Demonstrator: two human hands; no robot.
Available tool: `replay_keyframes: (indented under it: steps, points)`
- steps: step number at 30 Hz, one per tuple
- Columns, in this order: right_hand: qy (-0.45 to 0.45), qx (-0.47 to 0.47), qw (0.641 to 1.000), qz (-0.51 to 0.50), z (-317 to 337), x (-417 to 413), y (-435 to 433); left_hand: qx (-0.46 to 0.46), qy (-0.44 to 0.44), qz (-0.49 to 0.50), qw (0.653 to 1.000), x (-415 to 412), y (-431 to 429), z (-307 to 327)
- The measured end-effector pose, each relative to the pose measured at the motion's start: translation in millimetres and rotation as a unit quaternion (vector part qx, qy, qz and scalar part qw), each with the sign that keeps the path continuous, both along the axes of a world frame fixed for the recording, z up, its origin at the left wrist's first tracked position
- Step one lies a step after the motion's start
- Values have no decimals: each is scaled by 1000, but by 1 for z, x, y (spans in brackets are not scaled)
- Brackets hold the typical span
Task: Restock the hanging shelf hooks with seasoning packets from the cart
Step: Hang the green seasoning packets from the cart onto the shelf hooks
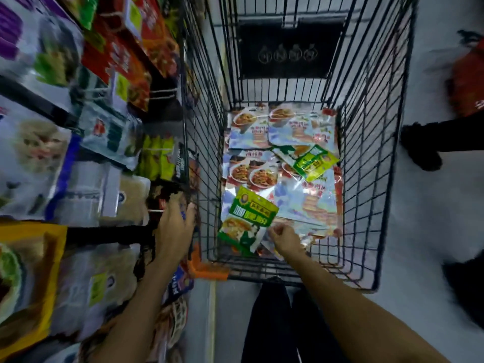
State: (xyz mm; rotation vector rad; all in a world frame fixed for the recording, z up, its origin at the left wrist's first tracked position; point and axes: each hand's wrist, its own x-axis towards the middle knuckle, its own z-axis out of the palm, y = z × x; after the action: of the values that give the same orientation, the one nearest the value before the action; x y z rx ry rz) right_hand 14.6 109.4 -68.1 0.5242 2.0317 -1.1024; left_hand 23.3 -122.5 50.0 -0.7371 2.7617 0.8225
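The right hand (284, 238), fingers curled, is pinching the edge of a green seasoning packet (248, 218) lying just left of it in the cart (366, 179). The left hand (175, 221), fingers loosely straight, is resting beside a shelf hook (156, 211), probably to keep it ready.

We see a wire cart (366, 153), its floor covered with silvery packets (301, 129); a green packet (313, 162) lies atop them.

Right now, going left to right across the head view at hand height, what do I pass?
shelf packets → left hand → near green packet → right hand, pinching that packet's corner → cart's right wire wall → floor
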Motion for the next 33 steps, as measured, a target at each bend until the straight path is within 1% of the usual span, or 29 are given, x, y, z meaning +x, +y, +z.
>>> replay_keyframes:
  steps: [4,7,10,15,18,20,22,23,25,27,29,31,33]
  points:
    - [-42,-43,994,-93,-24,2,-25,21,3,-8,1000,1,-1,-15]
    - [-71,-50,989,-118,-35,3,-43,31,40,-17,999,4,4,-19]
    - [-65,-24,990,-124,-39,2,-55,41,68,-12,997,6,7,-19]
    - [9,-66,989,-134,-18,-7,-50,43,85,-26,995,7,2,-17]
    - [67,-125,968,-208,14,-23,-19,28,94,7,995,2,5,-4]
    - [121,-143,952,-241,43,-38,8,-26,149,16,988,-7,11,11]
    - [176,-139,938,-264,76,-56,38,-69,203,-1,977,-25,25,23]
    - [205,-134,931,-270,94,-65,53,-64,217,-16,974,-38,34,27]
    - [257,-119,919,-273,126,-80,84,-18,205,-53,977,-73,59,26]
    - [295,-106,906,-284,154,-92,113,43,159,-109,980,-111,90,12]
    - [319,-102,891,-306,174,-100,140,80,85,-193,974,-148,121,-12]
    - [322,-107,883,-323,185,-105,163,60,15,-300,952,-178,149,-40]
    - [304,-137,881,-335,188,-109,180,13,-20,-397,917,-204,171,-71]
